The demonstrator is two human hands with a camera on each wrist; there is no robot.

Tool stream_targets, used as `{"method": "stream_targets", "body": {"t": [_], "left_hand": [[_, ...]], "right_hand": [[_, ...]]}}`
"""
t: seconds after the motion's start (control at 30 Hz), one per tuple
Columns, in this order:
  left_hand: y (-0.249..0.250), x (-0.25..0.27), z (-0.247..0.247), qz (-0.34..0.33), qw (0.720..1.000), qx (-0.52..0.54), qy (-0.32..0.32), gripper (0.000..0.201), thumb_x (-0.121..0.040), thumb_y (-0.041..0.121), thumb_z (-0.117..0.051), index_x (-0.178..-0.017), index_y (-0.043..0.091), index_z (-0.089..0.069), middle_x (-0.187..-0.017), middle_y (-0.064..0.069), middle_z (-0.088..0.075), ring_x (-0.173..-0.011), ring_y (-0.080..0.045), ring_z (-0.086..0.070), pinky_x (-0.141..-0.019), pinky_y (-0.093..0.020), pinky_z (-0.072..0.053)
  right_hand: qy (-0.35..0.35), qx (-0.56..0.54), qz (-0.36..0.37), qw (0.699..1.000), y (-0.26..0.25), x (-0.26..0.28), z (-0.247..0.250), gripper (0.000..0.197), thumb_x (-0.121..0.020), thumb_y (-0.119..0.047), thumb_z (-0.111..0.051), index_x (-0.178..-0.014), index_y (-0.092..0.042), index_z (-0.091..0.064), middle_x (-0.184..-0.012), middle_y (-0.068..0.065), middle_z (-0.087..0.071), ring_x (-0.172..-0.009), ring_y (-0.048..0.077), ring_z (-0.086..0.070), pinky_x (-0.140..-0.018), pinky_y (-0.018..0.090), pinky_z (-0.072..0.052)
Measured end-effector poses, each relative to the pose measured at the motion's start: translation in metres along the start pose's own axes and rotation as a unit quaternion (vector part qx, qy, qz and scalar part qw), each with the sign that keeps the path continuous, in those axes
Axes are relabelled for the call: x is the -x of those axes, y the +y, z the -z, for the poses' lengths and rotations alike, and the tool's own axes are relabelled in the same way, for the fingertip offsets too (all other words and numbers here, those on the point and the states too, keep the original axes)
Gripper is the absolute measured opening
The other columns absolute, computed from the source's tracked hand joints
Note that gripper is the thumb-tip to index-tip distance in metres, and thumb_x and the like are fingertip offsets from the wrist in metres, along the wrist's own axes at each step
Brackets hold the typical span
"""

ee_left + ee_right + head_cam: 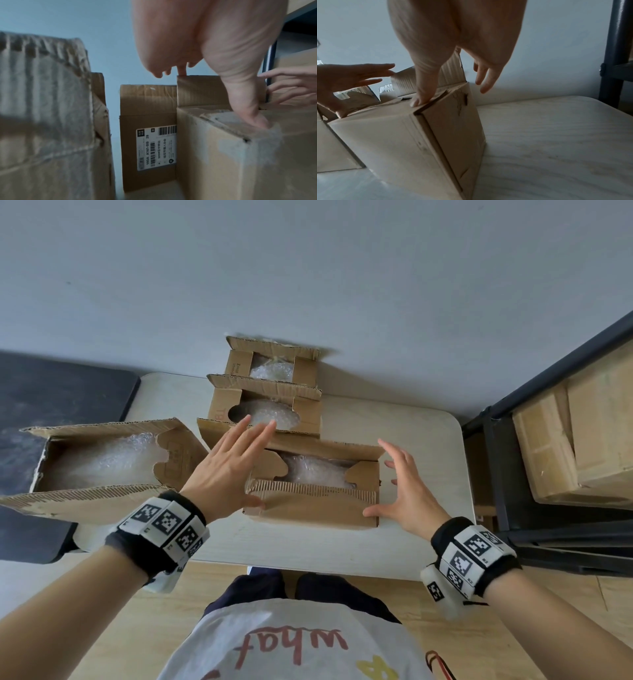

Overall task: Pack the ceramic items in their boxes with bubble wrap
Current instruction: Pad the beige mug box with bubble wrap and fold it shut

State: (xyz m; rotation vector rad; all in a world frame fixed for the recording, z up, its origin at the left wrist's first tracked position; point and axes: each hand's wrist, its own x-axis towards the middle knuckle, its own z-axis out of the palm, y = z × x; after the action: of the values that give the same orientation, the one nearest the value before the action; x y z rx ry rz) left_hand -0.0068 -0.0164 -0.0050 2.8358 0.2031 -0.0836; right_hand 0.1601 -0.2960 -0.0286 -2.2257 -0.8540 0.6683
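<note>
Head view shows the nearest cardboard box [310, 510] on the white table [428, 433], bubble wrap [315, 470] inside. Left hand [226, 470] and right hand [407, 491], fingers straight, thumbs pressing its front flap, grasp nothing.

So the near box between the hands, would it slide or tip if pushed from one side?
The near box would probably slide rather than tip: it sits flat and wide on the smooth table. Its open flaps look floppy and torn. The bubble wrap inside hints at fragile contents, so expect some weight.
</note>
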Motion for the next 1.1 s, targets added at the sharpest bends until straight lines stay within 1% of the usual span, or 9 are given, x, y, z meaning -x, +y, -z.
{"method": "stream_targets", "body": {"t": [0.1,0.2,0.3,0.4,0.5,0.67,0.8,0.93,1.1], "left_hand": [[0.003,0.01,0.0,-0.006,1.0,0.004,-0.005,0.111,-0.054,0.034,-0.089,-0.146,0.012,-0.031,-0.143,-0.017,-0.041,-0.139,-0.035,-0.026,-0.111,-0.049,-0.026],[0.003,0.023,-0.008,0.027,0.998,0.046,-0.029,0.078,-0.073,0.032,-0.078,-0.142,0.02,-0.043,-0.153,-0.014,-0.026,-0.141,-0.032,-0.023,-0.105,-0.052,-0.04],[0.002,0.034,-0.022,0.098,0.985,0.119,-0.071,0.066,-0.089,0.036,-0.06,-0.146,0.033,-0.026,-0.158,-0.009,-0.012,-0.14,-0.03,-0.027,-0.111,-0.042,-0.031],[0.002,0.037,-0.03,0.155,0.949,0.257,-0.097,0.066,-0.093,0.028,-0.057,-0.141,0.043,-0.015,-0.148,-0.001,-0.04,-0.12,-0.02,-0.054,-0.1,-0.017,-0.04],[0.003,0.037,-0.034,0.18,0.919,0.341,-0.079,0.064,-0.092,0.018,-0.06,-0.138,0.045,-0.025,-0.14,0.006,-0.049,-0.112,-0.004,-0.055,-0.087,0.001,-0.035],[0.028,0.035,-0.041,0.153,0.909,0.378,-0.09,0.08,-0.084,0.014,-0.07,-0.139,0.048,-0.021,-0.145,0.012,-0.034,-0.117,0.0,-0.05,-0.091,-0.002,-0.038],[0.066,0.009,-0.054,0.11,0.919,0.361,-0.112,0.092,-0.083,0.011,-0.071,-0.143,0.042,-0.008,-0.148,0.011,-0.026,-0.125,-0.004,-0.044,-0.097,-0.007,-0.037],[0.107,-0.032,-0.058,0.078,0.931,0.342,-0.107,0.083,-0.087,0.009,-0.065,-0.148,0.033,-0.014,-0.153,0.0,-0.029,-0.125,-0.019,-0.051,-0.103,-0.029,-0.044],[0.125,-0.094,-0.051,0.079,0.956,0.26,-0.112,0.076,-0.09,0.019,-0.063,-0.15,0.029,-0.019,-0.153,-0.007,-0.032,-0.127,-0.024,-0.048,-0.106,-0.035,-0.04]], "right_hand": [[-0.006,0.026,0.014,1.0,0.002,0.012,-0.003,0.083,-0.07,-0.029,-0.08,-0.136,-0.039,-0.031,-0.15,-0.009,-0.015,-0.131,0.017,-0.035,-0.103,0.039,-0.042],[-0.026,0.023,-0.002,0.999,0.004,0.02,-0.007,0.06,-0.081,-0.033,-0.07,-0.133,-0.037,-0.04,-0.152,-0.008,-0.011,-0.133,0.021,-0.033,-0.104,0.036,-0.039],[-0.056,0.001,-0.02,0.998,0.006,0.022,-0.009,0.053,-0.087,-0.035,-0.062,-0.135,-0.04,-0.04,-0.155,-0.003,-0.011,-0.14,0.018,-0.024,-0.111,0.04,-0.033],[-0.086,-0.058,-0.035,0.994,0.006,0.023,-0.011,0.052,-0.09,-0.03,-0.06,-0.133,-0.046,-0.037,-0.152,-0.003,-0.03,-0.139,0.017,-0.031,-0.111,0.039,-0.035],[-0.076,-0.161,-0.079,0.981,0.004,0.022,-0.012,0.056,-0.087,-0.018,-0.065,-0.128,-0.048,-0.042,-0.146,-0.004,-0.041,-0.137,0.018,-0.036,-0.111,0.045,-0.035],[-0.03,-0.198,-0.113,0.973,0.015,0.032,0.0,0.07,-0.082,-0.01,-0.071,-0.125,-0.054,-0.039,-0.135,-0.02,-0.044,-0.138,0.012,-0.031,-0.103,0.018,-0.039],[0.021,-0.195,-0.164,0.967,0.034,0.045,0.025,0.073,-0.076,-0.019,-0.077,-0.134,-0.044,-0.039,-0.144,-0.008,-0.043,-0.138,0.017,-0.032,-0.112,0.043,-0.033],[0.085,-0.143,-0.188,0.968,0.056,0.046,0.055,0.078,-0.073,-0.022,-0.08,-0.138,-0.039,-0.04,-0.148,-0.006,-0.039,-0.138,0.019,-0.03,-0.11,0.039,-0.027],[0.124,-0.143,-0.198,0.962,0.078,0.017,0.086,0.081,-0.069,-0.021,-0.084,-0.138,-0.034,-0.043,-0.144,-0.001,-0.045,-0.137,0.019,-0.034,-0.112,0.046,-0.03]]}}
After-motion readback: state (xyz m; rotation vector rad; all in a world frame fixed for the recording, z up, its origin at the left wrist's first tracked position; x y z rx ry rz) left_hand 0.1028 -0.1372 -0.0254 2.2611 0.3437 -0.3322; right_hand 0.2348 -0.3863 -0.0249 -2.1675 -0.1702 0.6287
